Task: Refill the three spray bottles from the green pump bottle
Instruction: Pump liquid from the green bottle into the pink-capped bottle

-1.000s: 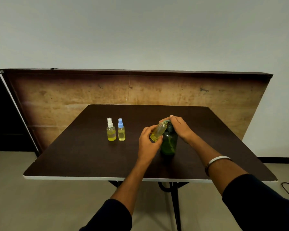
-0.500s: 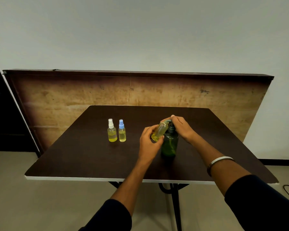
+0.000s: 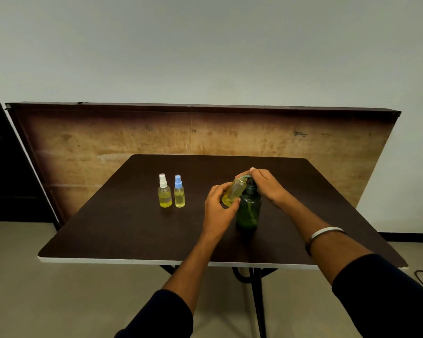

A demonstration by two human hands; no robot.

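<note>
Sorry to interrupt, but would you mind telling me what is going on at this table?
A person is refilling small spray bottles. The left hand holds an uncapped clear bottle with yellow liquid, tilted with its mouth at the spout of the dark green pump bottle, while the right hand rests on the pump head. Two more small bottles, one white-capped and one blue-capped, stand capped together on the dark brown table, off to the left.

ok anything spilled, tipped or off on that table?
Nothing stands out. The only tilted item is the uncapped spray bottle, held by the left hand under the green pump bottle nozzle. No visible spill on the table.
</note>
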